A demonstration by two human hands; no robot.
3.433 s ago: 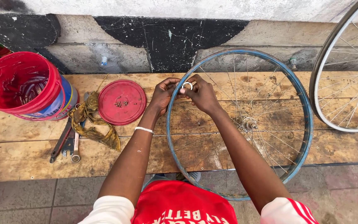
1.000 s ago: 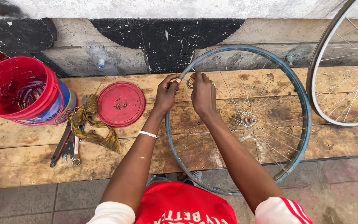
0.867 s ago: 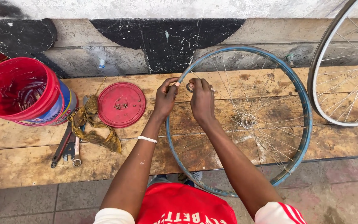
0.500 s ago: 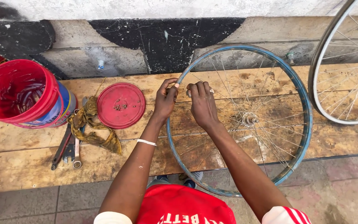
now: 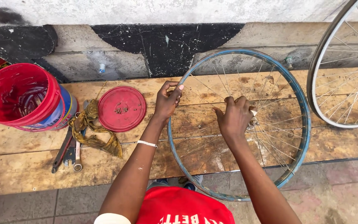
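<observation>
A blue bicycle wheel rim (image 5: 303, 124) with thin spokes lies flat on a wooden bench (image 5: 30, 166), overhanging its front edge. My left hand (image 5: 167, 99) grips the rim at its upper left, fingers closed over the edge. My right hand (image 5: 233, 117) is inside the wheel, fingers curled around spokes right beside the metal hub (image 5: 253, 123). What exactly the right fingers pinch is hidden under the hand.
A red bucket (image 5: 21, 95) stands at the bench's left end. Beside it lie a red lid (image 5: 122, 108) holding small parts, a yellowish rag (image 5: 92, 130) and wrenches (image 5: 69, 151). A second, silver wheel (image 5: 316, 83) lies at the right. A painted wall runs behind.
My right hand has left the top of the rim and moved right and down to the spokes by the hub. My left hand stays on the rim.
</observation>
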